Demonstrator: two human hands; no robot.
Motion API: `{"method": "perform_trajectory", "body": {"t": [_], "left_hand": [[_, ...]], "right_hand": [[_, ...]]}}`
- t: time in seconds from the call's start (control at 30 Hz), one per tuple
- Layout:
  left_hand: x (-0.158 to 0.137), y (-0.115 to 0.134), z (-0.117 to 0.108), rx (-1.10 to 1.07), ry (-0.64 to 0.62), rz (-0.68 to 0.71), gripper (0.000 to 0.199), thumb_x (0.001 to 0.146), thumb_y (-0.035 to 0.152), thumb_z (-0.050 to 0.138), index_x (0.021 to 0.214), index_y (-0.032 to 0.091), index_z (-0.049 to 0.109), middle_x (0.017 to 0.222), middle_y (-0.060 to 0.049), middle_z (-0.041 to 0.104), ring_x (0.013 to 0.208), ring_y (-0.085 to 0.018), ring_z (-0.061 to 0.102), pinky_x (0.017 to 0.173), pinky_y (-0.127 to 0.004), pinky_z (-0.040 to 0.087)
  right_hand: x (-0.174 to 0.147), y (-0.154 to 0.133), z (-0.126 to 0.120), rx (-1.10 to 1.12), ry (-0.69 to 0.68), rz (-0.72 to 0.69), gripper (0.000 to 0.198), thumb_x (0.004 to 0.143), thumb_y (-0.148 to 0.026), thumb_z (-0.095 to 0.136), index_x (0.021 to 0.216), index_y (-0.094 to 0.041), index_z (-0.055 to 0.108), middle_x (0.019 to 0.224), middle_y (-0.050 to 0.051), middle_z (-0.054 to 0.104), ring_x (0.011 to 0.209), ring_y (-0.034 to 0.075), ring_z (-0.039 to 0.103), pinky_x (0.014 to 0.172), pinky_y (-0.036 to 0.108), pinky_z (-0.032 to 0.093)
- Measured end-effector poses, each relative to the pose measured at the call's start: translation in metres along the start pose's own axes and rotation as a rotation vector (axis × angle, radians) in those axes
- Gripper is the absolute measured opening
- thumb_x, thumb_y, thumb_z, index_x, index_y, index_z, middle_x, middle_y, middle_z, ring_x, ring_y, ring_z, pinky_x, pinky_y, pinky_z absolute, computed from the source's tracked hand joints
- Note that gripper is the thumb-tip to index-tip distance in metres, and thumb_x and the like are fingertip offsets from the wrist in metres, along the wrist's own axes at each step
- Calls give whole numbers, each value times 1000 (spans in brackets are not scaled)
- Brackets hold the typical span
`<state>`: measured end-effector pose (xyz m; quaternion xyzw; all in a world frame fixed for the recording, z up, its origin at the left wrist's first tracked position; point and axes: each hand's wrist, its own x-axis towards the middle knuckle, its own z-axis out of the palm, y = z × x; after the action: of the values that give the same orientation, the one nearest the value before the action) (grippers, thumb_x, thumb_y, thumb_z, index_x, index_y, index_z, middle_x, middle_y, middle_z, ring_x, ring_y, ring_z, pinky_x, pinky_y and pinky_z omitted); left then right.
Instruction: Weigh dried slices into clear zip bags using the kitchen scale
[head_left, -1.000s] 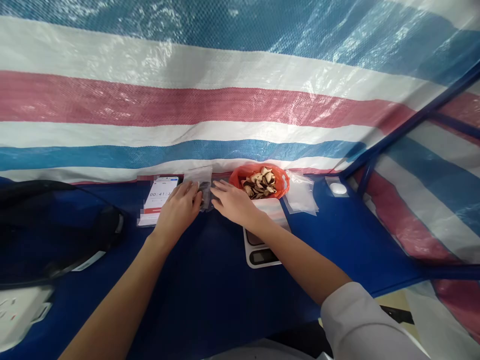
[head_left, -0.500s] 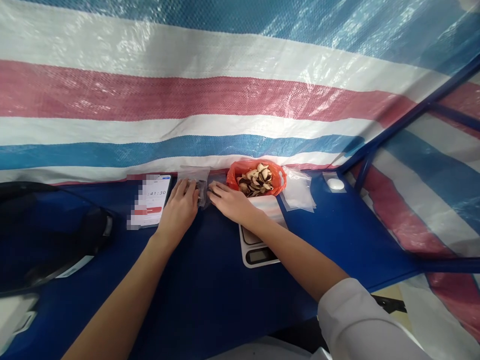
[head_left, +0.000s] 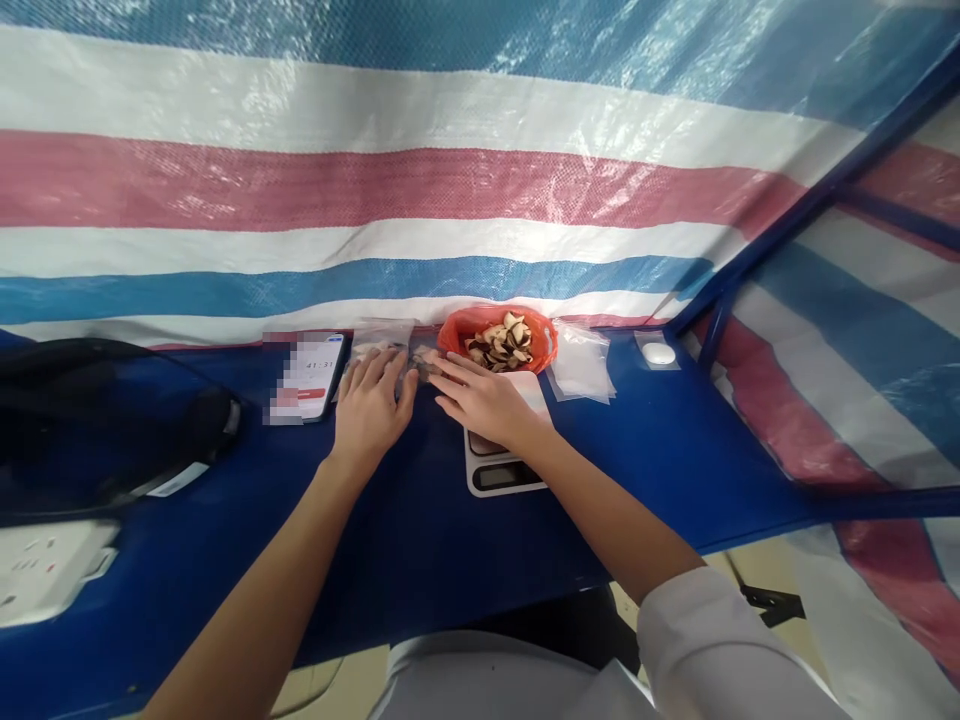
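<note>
My left hand lies palm down with its fingers stretched and a little apart over clear plastic bags at the back of the table. Dark and pale pieces, looking like dried mushroom slices in clear plastic, show between my hands. My right hand reaches over the kitchen scale, its fingers spread and their tips at those pieces. Neither hand visibly grips anything. Just behind the scale, a red plastic bag stands open, full of dried mushroom slices. My right hand and forearm cover part of the scale.
A phone showing a timer lies left of my hands. Farther left are a black bag-like object and a white power strip. Flat clear bags and a white oval object lie right. Striped sheeting hangs behind.
My fingers have spread out over the bagged pieces, more of which now show between my hands. The camera view has shifted, so the table items appear slightly higher.
</note>
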<state>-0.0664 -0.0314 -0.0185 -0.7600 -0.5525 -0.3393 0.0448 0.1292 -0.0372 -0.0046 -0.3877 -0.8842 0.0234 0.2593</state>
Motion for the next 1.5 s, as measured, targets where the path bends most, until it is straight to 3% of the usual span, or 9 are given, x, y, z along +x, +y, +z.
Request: {"method": "perform_trajectory", "body": {"t": [0.23,0.37,0.53,0.77,1.0,1.33,1.5], "left_hand": [[-18,35,10,-28,-1,-6,42,100,41,40,121,20,70,127,-14,70,126,-31,60,111,-47,40],[-28,46,18,-3,-54,5,44,100,38,40,127,17,68,130,-16,69,127,-31,60,111,-49,41],[-44,43,27,11,-123,30,47,100,36,37,130,17,67,140,-15,63,135,-32,55,118,-52,35],[-53,40,28,94,-270,28,50,98,37,40,139,17,62,151,-15,53,145,-34,44,121,-57,30],[-50,48,22,210,-401,-6,54,100,37,37,146,14,55,157,-14,45,149,-33,38,124,-52,27],[-50,49,22,186,-363,-12,51,99,34,41,143,13,58,155,-15,48,147,-33,41,124,-51,27],[-47,49,23,167,-337,-29,49,97,34,46,139,14,62,152,-17,52,144,-35,45,121,-53,31]], "right_hand": [[-70,32,-27,5,102,171,28,99,-27,55,119,-22,74,141,9,64,139,26,53,113,41,48],[-112,58,-36,-28,160,340,30,100,-31,53,119,-23,74,138,8,67,134,27,58,104,42,56],[-140,80,-36,-109,148,402,32,99,-31,52,123,-22,72,140,10,65,139,31,53,113,51,48],[-146,87,-26,-172,51,442,42,100,-32,50,137,-17,63,148,14,57,143,34,48,119,54,39],[-146,85,-26,-168,-22,483,41,102,-33,47,138,-22,63,152,10,54,145,30,46,122,52,34],[-144,81,-30,-163,-17,486,39,101,-31,50,135,-21,65,149,10,57,143,31,48,122,52,35],[-136,80,-45,-98,21,578,36,99,-35,54,133,-27,66,148,4,59,141,26,52,113,43,48]]}}
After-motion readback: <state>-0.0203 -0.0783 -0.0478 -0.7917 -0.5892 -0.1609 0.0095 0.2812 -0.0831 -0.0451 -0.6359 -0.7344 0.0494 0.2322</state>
